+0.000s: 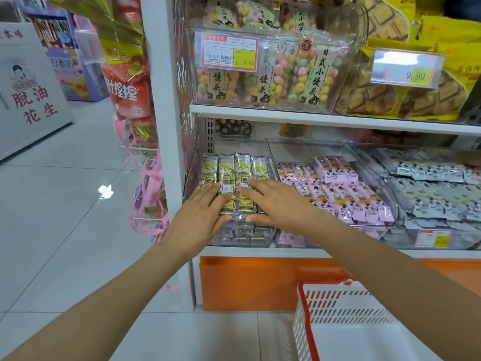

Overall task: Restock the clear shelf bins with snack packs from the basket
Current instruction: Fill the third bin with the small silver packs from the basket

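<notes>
Yellow snack packs [235, 170] lie under straight, flat fingers [209, 192]: both hands press down on the top layer and neither one curls around anything. The left hand [200, 212] rests on the left side of the row. The right hand [276, 204] covers the right side, with its thumb against the near ends of the packs. The long, narrow packs sit side by side, running front to back, in the leftmost clear bin [242, 237] on the lower shelf. Darker packs show through its front wall below them.

Just beside it, a middle clear bin [270, 155] holds rows of pink packs [346, 194]. A third bin [398, 217] to the right holds silver-grey packs [429, 183].

On the white shelf board [312, 118] above, a clear box holds bags of pastel round sweets [294, 74] behind a red-bordered price tag [229, 52]. Beside it stand yellow bags of biscuits [416, 97].

Below the lower shelf runs an orange base panel [247, 282]. A white basket [346, 306] with a red rim stands on the floor, under the right forearm.

Red and green bags [125, 87] hang at the end of the shelf unit, on the left. The floor [65, 204] is pale, glossy tile. A white display stand [28, 87] with red characters stands further left across the aisle.
</notes>
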Demonstrator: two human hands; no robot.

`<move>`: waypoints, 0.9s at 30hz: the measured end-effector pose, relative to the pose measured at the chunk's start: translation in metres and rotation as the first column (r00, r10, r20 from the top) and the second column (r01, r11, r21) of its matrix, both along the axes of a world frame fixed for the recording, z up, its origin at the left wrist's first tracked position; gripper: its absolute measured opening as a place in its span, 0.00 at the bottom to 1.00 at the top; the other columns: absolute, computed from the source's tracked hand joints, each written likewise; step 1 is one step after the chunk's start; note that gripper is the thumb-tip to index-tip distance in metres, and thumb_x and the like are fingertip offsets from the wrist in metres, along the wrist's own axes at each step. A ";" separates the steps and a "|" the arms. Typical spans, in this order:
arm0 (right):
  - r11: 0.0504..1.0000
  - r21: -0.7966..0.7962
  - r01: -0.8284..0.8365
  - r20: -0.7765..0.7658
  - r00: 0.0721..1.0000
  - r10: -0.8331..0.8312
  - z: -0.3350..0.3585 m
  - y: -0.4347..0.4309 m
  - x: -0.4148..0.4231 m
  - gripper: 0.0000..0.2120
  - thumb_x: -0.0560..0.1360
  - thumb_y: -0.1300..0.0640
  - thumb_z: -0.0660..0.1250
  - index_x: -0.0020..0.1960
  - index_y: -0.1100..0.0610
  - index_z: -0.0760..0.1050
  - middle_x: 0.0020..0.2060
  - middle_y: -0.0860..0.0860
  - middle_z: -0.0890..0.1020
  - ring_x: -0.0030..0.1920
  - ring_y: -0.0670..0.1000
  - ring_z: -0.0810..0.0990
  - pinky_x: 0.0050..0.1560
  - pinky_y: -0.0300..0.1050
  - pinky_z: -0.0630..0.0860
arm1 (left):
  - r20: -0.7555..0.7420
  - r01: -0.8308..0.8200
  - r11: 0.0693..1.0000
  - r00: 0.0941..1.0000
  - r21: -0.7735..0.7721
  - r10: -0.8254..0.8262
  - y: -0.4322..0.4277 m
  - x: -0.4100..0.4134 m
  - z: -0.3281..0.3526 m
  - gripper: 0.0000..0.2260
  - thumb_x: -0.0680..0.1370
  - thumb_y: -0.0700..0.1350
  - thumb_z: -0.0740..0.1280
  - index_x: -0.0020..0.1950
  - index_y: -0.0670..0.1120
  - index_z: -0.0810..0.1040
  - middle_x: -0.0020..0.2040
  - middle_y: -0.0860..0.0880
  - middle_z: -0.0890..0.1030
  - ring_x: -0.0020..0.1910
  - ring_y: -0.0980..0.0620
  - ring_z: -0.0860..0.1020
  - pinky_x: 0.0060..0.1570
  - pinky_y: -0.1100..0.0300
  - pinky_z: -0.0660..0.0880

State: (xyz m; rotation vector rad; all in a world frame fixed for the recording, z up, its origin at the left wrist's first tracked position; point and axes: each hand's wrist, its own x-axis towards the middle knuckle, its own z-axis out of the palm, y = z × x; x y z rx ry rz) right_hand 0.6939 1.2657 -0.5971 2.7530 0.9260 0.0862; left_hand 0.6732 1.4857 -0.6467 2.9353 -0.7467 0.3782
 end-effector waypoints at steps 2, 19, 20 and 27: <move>1.000 0.005 0.001 -0.002 1.000 -0.001 0.000 -0.001 -0.001 0.38 0.76 0.33 0.47 0.80 0.52 0.49 0.79 0.56 0.55 0.77 0.58 0.57 0.74 0.54 0.62 | 0.032 0.001 1.000 0.999 -0.014 -0.001 -0.001 -0.001 0.000 0.30 0.82 0.61 0.48 0.66 0.41 0.76 0.68 0.37 0.75 0.67 0.38 0.74 0.68 0.45 0.62; 1.000 0.006 -0.028 0.016 0.999 0.028 -0.002 -0.002 0.000 0.36 0.80 0.35 0.50 0.80 0.54 0.45 0.79 0.57 0.50 0.77 0.58 0.55 0.74 0.54 0.62 | -0.179 -0.106 0.991 0.980 -0.085 0.090 -0.001 -0.007 0.012 0.27 0.81 0.54 0.48 0.81 0.55 0.48 0.80 0.36 0.44 0.80 0.41 0.40 0.77 0.52 0.43; 1.000 0.007 -0.031 0.019 0.999 0.030 -0.002 -0.002 0.000 0.36 0.80 0.36 0.50 0.80 0.54 0.45 0.79 0.58 0.50 0.77 0.58 0.56 0.73 0.54 0.63 | -0.200 -0.099 0.992 0.976 -0.074 0.083 0.000 -0.006 0.013 0.27 0.83 0.50 0.52 0.81 0.55 0.47 0.80 0.36 0.43 0.80 0.41 0.40 0.77 0.53 0.43; 0.998 -0.025 -0.052 0.045 0.998 0.053 -0.002 -0.001 -0.001 0.35 0.81 0.37 0.49 0.80 0.55 0.45 0.79 0.59 0.50 0.78 0.59 0.55 0.73 0.52 0.61 | -0.227 -0.067 0.997 0.971 0.024 0.071 0.006 -0.010 0.018 0.32 0.84 0.41 0.56 0.80 0.45 0.37 0.80 0.39 0.38 0.79 0.45 0.36 0.75 0.58 0.38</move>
